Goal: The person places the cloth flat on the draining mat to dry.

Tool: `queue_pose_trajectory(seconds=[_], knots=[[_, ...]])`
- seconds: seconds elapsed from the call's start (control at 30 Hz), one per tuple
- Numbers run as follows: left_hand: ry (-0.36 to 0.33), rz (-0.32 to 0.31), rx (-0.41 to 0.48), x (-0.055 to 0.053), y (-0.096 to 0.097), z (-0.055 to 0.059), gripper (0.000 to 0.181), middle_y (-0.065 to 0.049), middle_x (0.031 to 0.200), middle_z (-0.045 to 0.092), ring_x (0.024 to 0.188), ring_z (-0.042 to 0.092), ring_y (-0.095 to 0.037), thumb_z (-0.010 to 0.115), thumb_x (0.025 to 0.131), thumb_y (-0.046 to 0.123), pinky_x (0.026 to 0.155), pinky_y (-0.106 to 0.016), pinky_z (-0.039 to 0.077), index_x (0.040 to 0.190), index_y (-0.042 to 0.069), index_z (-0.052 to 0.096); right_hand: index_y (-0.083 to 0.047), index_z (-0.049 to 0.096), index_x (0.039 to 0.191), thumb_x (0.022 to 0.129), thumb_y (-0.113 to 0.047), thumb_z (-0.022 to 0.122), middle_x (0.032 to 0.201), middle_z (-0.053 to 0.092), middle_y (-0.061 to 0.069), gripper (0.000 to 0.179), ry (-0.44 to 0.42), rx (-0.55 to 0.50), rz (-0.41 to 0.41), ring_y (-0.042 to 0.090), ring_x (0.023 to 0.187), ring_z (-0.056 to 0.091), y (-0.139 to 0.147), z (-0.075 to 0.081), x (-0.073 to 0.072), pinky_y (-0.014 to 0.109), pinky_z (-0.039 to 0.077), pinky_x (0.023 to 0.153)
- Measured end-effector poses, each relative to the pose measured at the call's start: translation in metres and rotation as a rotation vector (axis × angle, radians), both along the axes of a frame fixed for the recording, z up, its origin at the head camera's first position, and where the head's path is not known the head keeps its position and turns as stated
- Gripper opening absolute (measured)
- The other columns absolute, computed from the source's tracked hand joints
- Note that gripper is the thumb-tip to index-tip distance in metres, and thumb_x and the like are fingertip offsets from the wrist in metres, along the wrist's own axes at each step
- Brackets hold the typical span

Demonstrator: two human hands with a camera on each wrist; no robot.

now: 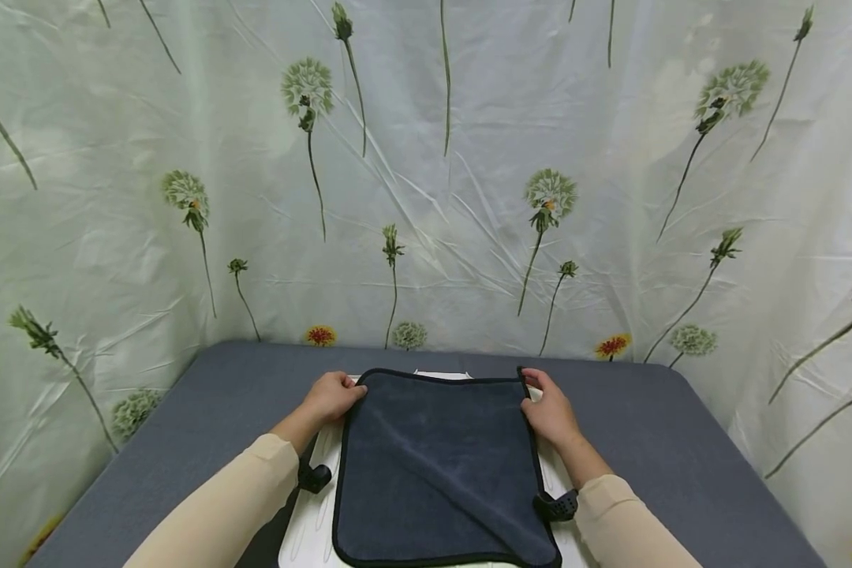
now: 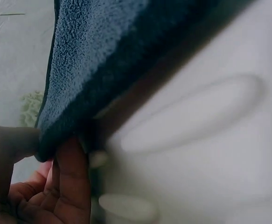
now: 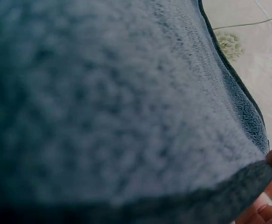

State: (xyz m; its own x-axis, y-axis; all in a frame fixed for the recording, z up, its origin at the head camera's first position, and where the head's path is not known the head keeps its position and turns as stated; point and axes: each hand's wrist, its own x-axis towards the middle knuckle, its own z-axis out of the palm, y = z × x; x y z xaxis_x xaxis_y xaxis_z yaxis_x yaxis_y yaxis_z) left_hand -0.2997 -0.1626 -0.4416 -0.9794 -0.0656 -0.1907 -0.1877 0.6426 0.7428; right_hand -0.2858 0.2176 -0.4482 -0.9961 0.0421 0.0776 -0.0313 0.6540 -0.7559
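A dark blue-grey plush cloth (image 1: 440, 450) with black edging is spread over a white panel (image 1: 300, 532). A diagonal crease runs toward its near right corner. My left hand (image 1: 331, 397) pinches the far left corner between thumb and fingers; the left wrist view shows the fleecy cloth (image 2: 91, 56) drawn up from the white surface (image 2: 219, 172), which bears elongated oval marks. At the far right corner my right hand (image 1: 551, 410) pinches the edge, and a bit of black binding sticks up there. In the right wrist view the fleece (image 3: 126, 107) covers most of the scene.
The white panel lies on a grey table (image 1: 632, 418) with rounded far corners. Behind and at both sides hangs a pale curtain (image 1: 468, 205) printed with dandelions. A black strap device (image 1: 315, 478) is on the left wrist, another (image 1: 557, 506) on the right.
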Motion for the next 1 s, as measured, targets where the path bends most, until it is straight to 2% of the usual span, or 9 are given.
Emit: queue_pose_trajectory(seconds=[0.07,0.17,0.3,0.43,0.6,0.73,0.83,1.0], knots=[[-0.002,-0.007,0.017,0.004,-0.001,0.000,0.025,-0.002,0.069,0.051,0.053,0.050,-0.015,0.066,0.099,0.028,0.052,-0.028,0.045,0.088,0.006,0.059,-0.007,0.047,0.149,0.091,0.000,0.053,0.150,0.053,0.024,0.059,0.024,-0.008,-0.008,0.045,0.143,0.043,0.000,-0.001,0.002,0.055,0.040,0.106],[-0.023,-0.028,0.055,0.010,-0.003,0.000,0.024,-0.004,0.072,0.057,0.053,0.058,-0.015,0.069,0.097,0.027,0.051,-0.029,0.050,0.089,0.005,0.061,-0.007,0.048,0.148,0.092,0.000,0.054,0.148,0.055,0.023,0.058,0.028,-0.052,-0.031,0.042,0.138,0.050,0.000,-0.002,0.007,0.049,0.043,0.102],[-0.086,-0.076,0.113,0.024,-0.003,0.004,0.025,-0.005,0.070,0.060,0.053,0.063,-0.015,0.071,0.096,0.024,0.049,-0.030,0.054,0.085,0.006,0.058,-0.006,0.047,0.148,0.093,-0.002,0.057,0.135,0.062,0.027,0.056,-0.018,-0.114,-0.039,0.039,0.118,0.064,0.001,0.000,0.015,0.039,0.052,0.088],[-0.142,-0.129,0.159,0.043,-0.003,0.008,0.029,-0.006,0.066,0.063,0.054,0.064,-0.016,0.073,0.094,0.025,0.048,-0.029,0.054,0.080,0.008,0.054,-0.003,0.045,0.149,0.096,-0.005,0.061,0.124,0.066,0.030,0.055,-0.082,-0.137,-0.005,0.035,0.101,0.069,0.004,0.003,0.021,0.034,0.055,0.075],[-0.212,-0.218,0.279,0.071,-0.008,0.006,0.026,-0.007,0.073,0.072,0.057,0.068,-0.013,0.073,0.095,0.025,0.050,-0.028,0.056,0.087,0.007,0.056,-0.001,0.044,0.148,0.095,-0.002,0.065,0.117,0.067,0.028,0.057,-0.142,-0.221,0.041,0.021,0.087,0.068,0.006,0.002,0.034,0.032,0.055,0.067],[-0.272,-0.294,0.400,0.096,-0.011,0.004,0.026,-0.006,0.079,0.073,0.060,0.070,-0.012,0.073,0.094,0.023,0.052,-0.026,0.057,0.096,0.005,0.054,-0.001,0.043,0.147,0.094,0.000,0.067,0.111,0.068,0.023,0.059,-0.187,-0.298,0.066,0.016,0.079,0.065,0.007,-0.001,0.052,0.031,0.053,0.062],[-0.292,-0.343,0.476,0.114,-0.011,0.003,0.032,-0.008,0.083,0.074,0.061,0.070,-0.012,0.076,0.092,0.020,0.051,-0.025,0.057,0.106,0.002,0.053,-0.001,0.042,0.148,0.093,-0.001,0.069,0.105,0.068,0.016,0.062,-0.218,-0.324,0.094,0.016,0.076,0.063,0.008,0.000,0.069,0.031,0.052,0.060],[-0.302,-0.393,0.576,0.140,-0.009,0.001,0.044,-0.011,0.087,0.075,0.058,0.069,-0.011,0.078,0.089,0.015,0.051,-0.024,0.057,0.118,-0.001,0.049,0.001,0.034,0.151,0.092,-0.005,0.071,0.085,0.062,0.005,0.070,-0.292,-0.354,0.221,0.011,0.060,0.052,0.011,0.002,0.102,0.025,0.044,0.052]])
